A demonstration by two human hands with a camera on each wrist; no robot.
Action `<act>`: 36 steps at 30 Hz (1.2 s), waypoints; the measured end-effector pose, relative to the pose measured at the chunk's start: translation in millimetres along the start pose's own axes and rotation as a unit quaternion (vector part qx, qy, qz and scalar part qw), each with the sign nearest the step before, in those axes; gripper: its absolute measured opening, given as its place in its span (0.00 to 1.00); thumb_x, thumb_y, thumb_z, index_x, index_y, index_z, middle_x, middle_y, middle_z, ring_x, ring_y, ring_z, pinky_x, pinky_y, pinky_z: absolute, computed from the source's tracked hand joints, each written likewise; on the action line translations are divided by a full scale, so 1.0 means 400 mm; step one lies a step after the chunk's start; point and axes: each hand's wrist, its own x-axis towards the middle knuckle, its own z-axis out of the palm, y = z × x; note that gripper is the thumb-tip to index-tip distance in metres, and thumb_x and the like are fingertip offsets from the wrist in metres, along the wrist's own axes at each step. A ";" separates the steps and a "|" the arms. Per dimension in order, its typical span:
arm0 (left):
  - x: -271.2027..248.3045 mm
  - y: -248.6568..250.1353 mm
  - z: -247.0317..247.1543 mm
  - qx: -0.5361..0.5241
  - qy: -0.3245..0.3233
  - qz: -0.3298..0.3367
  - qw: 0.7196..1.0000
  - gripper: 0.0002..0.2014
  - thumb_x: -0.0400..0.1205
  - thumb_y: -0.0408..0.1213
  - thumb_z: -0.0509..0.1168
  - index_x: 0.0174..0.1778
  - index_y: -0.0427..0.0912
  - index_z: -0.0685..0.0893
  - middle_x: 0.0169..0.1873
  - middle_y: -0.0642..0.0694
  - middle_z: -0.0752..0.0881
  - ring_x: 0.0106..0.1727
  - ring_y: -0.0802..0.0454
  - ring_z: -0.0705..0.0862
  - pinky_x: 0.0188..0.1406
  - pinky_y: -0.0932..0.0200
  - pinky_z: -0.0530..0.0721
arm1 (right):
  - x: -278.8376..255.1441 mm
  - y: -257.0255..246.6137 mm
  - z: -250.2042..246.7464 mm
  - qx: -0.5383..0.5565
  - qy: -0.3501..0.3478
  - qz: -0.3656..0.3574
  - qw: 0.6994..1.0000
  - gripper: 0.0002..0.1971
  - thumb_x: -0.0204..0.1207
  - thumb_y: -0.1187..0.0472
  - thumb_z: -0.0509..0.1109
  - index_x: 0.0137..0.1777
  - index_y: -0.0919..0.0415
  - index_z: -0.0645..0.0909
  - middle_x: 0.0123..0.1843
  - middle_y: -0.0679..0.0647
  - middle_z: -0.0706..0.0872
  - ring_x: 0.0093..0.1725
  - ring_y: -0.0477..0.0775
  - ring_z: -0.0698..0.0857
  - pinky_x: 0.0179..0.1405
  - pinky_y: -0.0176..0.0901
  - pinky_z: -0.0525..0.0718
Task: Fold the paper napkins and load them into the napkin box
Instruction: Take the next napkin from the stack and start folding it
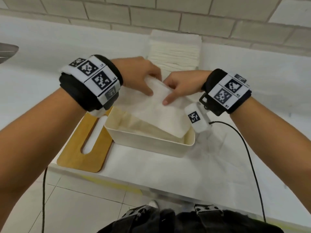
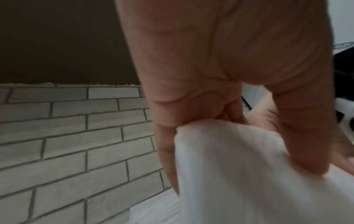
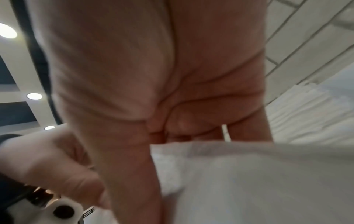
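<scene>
A white paper napkin [image 1: 159, 111] hangs slanted over the open cream napkin box [image 1: 151, 142], its lower end dipping inside. My left hand [image 1: 143, 76] pinches the napkin's [image 2: 239, 174] top left edge between thumb and fingers. My right hand [image 1: 178, 88] grips the top right edge, thumb laid on the sheet. In the right wrist view the napkin [image 3: 249, 181] fills the lower right under my right hand [image 3: 153, 121]. A stack of unfolded napkins [image 1: 175, 49] lies behind the hands by the wall.
The box's wooden lid [image 1: 84, 145] with a long slot lies flat left of the box. Everything sits on a white counter [image 1: 151, 169] against a grey brick wall [image 1: 168, 14]. Black cables [image 1: 249, 157] trail from both wrists. A tiled floor lies below.
</scene>
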 end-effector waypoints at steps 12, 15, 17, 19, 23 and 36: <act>0.020 -0.042 0.120 -0.087 -0.235 -0.065 0.966 0.15 0.85 0.30 0.56 0.67 0.36 0.77 0.61 0.40 0.81 0.56 0.47 0.78 0.59 0.56 0.75 | 0.020 0.024 0.054 0.030 -0.102 0.077 0.991 0.09 0.74 0.63 0.73 0.54 0.59 0.82 0.43 0.50 0.88 0.41 0.51 0.87 0.50 0.45 0.86; 0.020 -0.035 0.121 -0.059 -0.246 -0.060 0.966 0.15 0.85 0.30 0.54 0.67 0.35 0.74 0.63 0.39 0.78 0.59 0.45 0.77 0.60 0.56 0.73 | 0.020 0.019 0.057 -0.001 -0.119 0.093 0.989 0.14 0.75 0.64 0.73 0.60 0.63 0.81 0.51 0.55 0.88 0.44 0.52 0.86 0.53 0.47 0.85; 0.024 -0.031 0.124 -0.048 -0.256 -0.058 0.964 0.15 0.85 0.30 0.54 0.67 0.35 0.74 0.63 0.39 0.77 0.57 0.46 0.76 0.59 0.55 0.73 | 0.018 0.015 0.062 -0.003 -0.139 0.096 0.986 0.13 0.75 0.64 0.72 0.59 0.63 0.81 0.49 0.55 0.87 0.45 0.54 0.87 0.52 0.47 0.86; 0.030 -0.026 0.126 -0.042 -0.264 -0.058 0.962 0.15 0.85 0.30 0.53 0.67 0.34 0.74 0.63 0.39 0.77 0.55 0.48 0.74 0.56 0.57 0.72 | 0.019 0.012 0.067 -0.007 -0.158 0.104 0.982 0.13 0.75 0.65 0.73 0.59 0.62 0.81 0.49 0.56 0.87 0.47 0.57 0.87 0.48 0.49 0.87; 0.042 -0.002 0.134 0.028 -0.273 -0.055 0.960 0.18 0.86 0.33 0.54 0.71 0.35 0.71 0.68 0.38 0.75 0.63 0.44 0.75 0.62 0.56 0.72 | 0.034 0.007 0.073 -0.059 -0.151 0.126 0.979 0.13 0.74 0.65 0.73 0.58 0.64 0.80 0.49 0.60 0.85 0.47 0.58 0.83 0.48 0.50 0.86; 0.048 0.042 0.182 0.147 -0.300 -0.099 0.937 0.16 0.86 0.46 0.55 0.65 0.40 0.74 0.74 0.41 0.72 0.75 0.45 0.71 0.72 0.54 0.68 | 0.042 -0.032 0.106 -0.270 -0.133 0.108 0.947 0.22 0.83 0.60 0.62 0.75 0.66 0.70 0.68 0.60 0.80 0.31 0.47 0.72 0.24 0.28 0.68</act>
